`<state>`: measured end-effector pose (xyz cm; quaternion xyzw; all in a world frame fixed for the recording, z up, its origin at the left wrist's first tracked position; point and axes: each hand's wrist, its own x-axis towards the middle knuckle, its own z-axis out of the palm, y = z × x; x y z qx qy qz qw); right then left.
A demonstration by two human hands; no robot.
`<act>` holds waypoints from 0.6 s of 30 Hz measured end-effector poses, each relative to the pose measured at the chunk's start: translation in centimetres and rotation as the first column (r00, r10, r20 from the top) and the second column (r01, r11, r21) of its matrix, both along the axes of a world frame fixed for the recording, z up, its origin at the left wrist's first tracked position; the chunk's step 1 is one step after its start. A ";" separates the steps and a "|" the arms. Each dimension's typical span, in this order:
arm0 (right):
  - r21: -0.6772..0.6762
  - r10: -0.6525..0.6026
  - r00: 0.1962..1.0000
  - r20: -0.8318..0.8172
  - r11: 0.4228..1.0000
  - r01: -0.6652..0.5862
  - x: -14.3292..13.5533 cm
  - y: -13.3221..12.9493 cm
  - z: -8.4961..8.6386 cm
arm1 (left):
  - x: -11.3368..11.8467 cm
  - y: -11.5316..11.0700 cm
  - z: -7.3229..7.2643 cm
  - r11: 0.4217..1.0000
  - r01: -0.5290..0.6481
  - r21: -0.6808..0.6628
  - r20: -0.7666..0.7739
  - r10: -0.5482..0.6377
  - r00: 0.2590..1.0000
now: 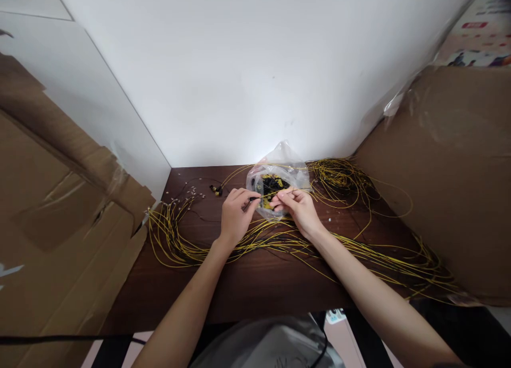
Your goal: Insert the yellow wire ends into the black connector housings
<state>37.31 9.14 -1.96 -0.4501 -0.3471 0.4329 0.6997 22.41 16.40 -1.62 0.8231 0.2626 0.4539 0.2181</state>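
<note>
My left hand [236, 213] pinches a small black connector piece [253, 198] between thumb and fingertips. From that piece a thin yellow wire [266, 196] runs across to my right hand [300, 209], whose thumb and forefinger are closed on it. Both hands are held over the mouth of a clear plastic bag [284, 157], which stands behind them with several small black and yellow parts [275, 184] inside. Below my wrists a long bundle of yellow and black wires [259, 235] lies across the brown table [175, 296].
A tangled coil of yellow wire [339, 176] sits at the back right. Small black and yellow pieces [216, 189] and light-coloured wire ends [191, 195] lie left of the bag. Cardboard boxes [59, 197] [447, 187] flank the table, and a white wall [255, 80] closes the back.
</note>
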 end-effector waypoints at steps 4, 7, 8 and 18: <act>0.027 -0.063 0.996 -0.068 0.998 0.065 0.3 0.1 0.1 | -0.1 0.1 0.0 1.000 -0.019 -0.004 0.007 0.019 1.000; 0.031 -0.093 0.992 -0.083 0.995 0.096 0.4 0.1 0.1 | -0.1 0.2 0.0 1.000 -0.028 -0.013 0.007 0.028 1.000; 0.029 -0.094 0.992 -0.080 0.995 0.097 0.4 0.1 0.1 | -0.1 0.2 0.0 0.999 -0.029 -0.015 0.009 0.030 1.000; -0.026 0.012 0.996 0.090 1.000 -0.010 0.2 0.0 -0.3 | -0.1 0.0 -0.2 1.000 0.000 0.013 -0.060 0.000 0.998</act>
